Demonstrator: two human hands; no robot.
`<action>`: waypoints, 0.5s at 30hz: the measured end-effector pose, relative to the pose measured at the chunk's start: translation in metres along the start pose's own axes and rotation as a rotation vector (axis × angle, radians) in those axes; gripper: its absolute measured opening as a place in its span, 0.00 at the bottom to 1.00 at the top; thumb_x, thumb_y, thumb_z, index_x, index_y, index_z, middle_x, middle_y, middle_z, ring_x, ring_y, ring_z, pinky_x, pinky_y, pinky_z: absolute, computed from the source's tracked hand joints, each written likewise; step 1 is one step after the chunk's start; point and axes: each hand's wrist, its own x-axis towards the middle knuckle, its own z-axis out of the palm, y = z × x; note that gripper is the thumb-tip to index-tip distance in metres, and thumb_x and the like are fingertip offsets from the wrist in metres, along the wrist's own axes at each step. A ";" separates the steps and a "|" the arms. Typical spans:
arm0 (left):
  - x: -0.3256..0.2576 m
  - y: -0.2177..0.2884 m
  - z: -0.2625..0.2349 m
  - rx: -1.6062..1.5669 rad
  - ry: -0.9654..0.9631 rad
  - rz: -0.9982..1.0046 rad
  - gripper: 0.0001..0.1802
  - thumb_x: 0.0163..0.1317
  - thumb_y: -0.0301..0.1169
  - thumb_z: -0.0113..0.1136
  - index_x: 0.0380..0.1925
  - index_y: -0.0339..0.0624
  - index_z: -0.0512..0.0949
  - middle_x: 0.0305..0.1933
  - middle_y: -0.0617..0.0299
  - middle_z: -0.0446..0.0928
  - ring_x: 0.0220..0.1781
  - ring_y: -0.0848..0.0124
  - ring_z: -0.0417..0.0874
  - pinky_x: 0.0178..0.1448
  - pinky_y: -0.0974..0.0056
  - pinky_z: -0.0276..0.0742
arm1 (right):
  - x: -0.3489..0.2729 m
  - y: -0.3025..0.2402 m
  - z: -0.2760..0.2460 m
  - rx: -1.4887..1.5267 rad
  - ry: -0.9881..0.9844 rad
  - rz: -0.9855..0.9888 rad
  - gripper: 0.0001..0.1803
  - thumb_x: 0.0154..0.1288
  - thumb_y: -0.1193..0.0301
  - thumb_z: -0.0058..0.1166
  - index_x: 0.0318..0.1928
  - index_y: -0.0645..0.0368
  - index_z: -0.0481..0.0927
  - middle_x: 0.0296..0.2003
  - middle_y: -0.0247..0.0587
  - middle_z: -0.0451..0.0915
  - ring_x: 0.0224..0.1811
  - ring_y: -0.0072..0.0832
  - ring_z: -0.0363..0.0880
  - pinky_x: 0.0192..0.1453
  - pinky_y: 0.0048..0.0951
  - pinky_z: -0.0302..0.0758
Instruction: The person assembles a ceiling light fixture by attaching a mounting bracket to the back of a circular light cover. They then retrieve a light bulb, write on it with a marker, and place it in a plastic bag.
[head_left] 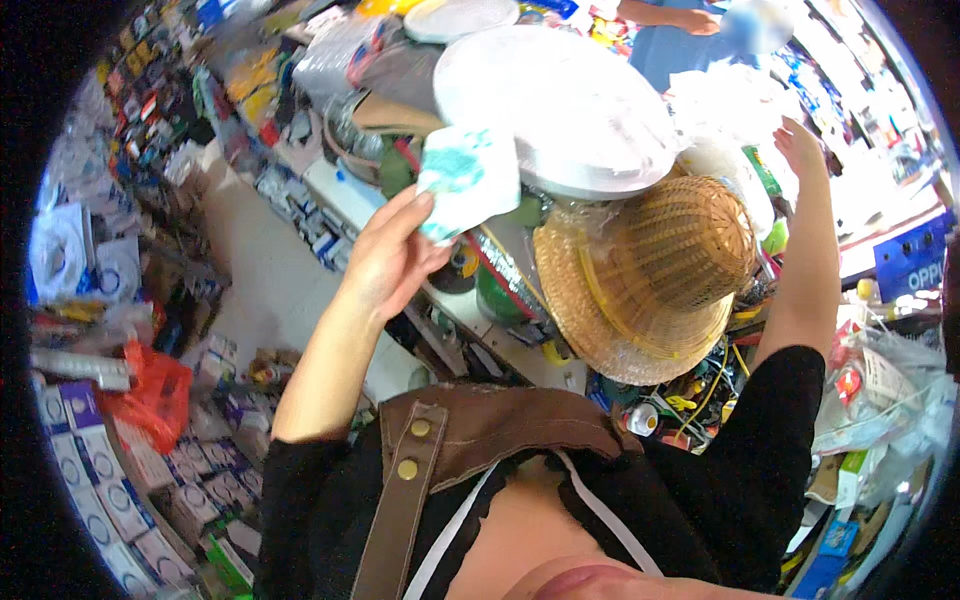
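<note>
My left hand pinches the lower left edge of a flat white packet with green print between thumb and fingers, in front of a large white round disc. What the packet contains cannot be made out. My right arm is stretched far forward; my right hand has its fingers extended beside a glaring white plastic heap. Glare hides whether the fingertips touch it. Between my arms lies a woven straw hat, tilted, with a pointed crown and clear wrap along its brim.
Across the goods a person in blue has a hand near the far edge. A red plastic bag and stacked boxes crowd the left. Pale floor runs between shelves. Bagged goods hang at right.
</note>
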 end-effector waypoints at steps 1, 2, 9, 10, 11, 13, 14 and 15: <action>0.004 -0.005 -0.005 -0.011 -0.077 0.005 0.13 0.67 0.33 0.50 0.46 0.38 0.72 0.36 0.64 0.77 0.29 0.79 0.72 0.27 0.73 0.64 | -0.011 -0.011 0.001 0.034 0.015 -0.030 0.18 0.60 0.68 0.55 0.50 0.61 0.75 0.40 0.41 0.77 0.44 0.32 0.77 0.52 0.34 0.71; 0.005 -0.005 -0.001 0.011 -0.158 0.018 0.11 0.66 0.33 0.51 0.44 0.40 0.74 0.37 0.67 0.78 0.29 0.80 0.72 0.26 0.74 0.63 | -0.035 -0.026 0.011 0.048 0.025 -0.114 0.19 0.61 0.69 0.54 0.51 0.62 0.74 0.42 0.42 0.77 0.46 0.31 0.76 0.53 0.33 0.71; -0.007 -0.014 0.001 0.051 -0.222 0.018 0.10 0.60 0.33 0.60 0.37 0.38 0.78 0.32 0.63 0.79 0.32 0.74 0.81 0.40 0.68 0.78 | -0.352 -0.056 0.176 -0.478 -0.513 -0.841 0.21 0.58 0.75 0.52 0.55 0.57 0.71 0.48 0.36 0.76 0.45 0.28 0.76 0.51 0.26 0.71; -0.005 -0.018 0.007 0.097 -0.378 -0.102 0.09 0.59 0.32 0.60 0.36 0.38 0.79 0.34 0.65 0.80 0.35 0.76 0.79 0.42 0.68 0.76 | -0.385 -0.043 0.181 -0.391 -0.666 -0.824 0.21 0.56 0.76 0.54 0.52 0.59 0.72 0.46 0.37 0.77 0.44 0.28 0.76 0.50 0.27 0.71; -0.004 -0.019 0.023 0.393 -0.353 -0.049 0.09 0.59 0.32 0.60 0.36 0.38 0.80 0.34 0.66 0.80 0.38 0.77 0.78 0.46 0.69 0.74 | -0.408 -0.034 0.187 -0.315 -0.777 -0.789 0.20 0.53 0.77 0.56 0.50 0.60 0.73 0.43 0.38 0.78 0.42 0.28 0.77 0.48 0.28 0.72; -0.008 -0.032 0.034 0.380 -0.551 -0.096 0.09 0.62 0.32 0.58 0.36 0.37 0.80 0.35 0.68 0.79 0.38 0.80 0.76 0.44 0.71 0.71 | -0.425 -0.017 0.191 -0.222 -0.928 -0.753 0.15 0.52 0.78 0.57 0.43 0.63 0.77 0.36 0.37 0.80 0.38 0.26 0.77 0.45 0.28 0.72; -0.012 -0.036 0.036 0.334 -0.592 -0.192 0.13 0.65 0.37 0.55 0.37 0.37 0.79 0.30 0.69 0.78 0.31 0.81 0.73 0.36 0.73 0.70 | -0.436 -0.017 0.191 -0.200 -0.809 -0.615 0.10 0.55 0.77 0.55 0.39 0.64 0.78 0.34 0.36 0.79 0.37 0.24 0.76 0.44 0.26 0.71; -0.015 -0.040 0.029 0.410 -0.638 -0.224 0.15 0.67 0.39 0.51 0.37 0.38 0.78 0.26 0.71 0.74 0.25 0.82 0.69 0.28 0.74 0.66 | -0.449 -0.018 0.186 -0.181 -0.687 -0.472 0.06 0.57 0.76 0.54 0.35 0.65 0.79 0.32 0.35 0.79 0.36 0.22 0.75 0.43 0.24 0.71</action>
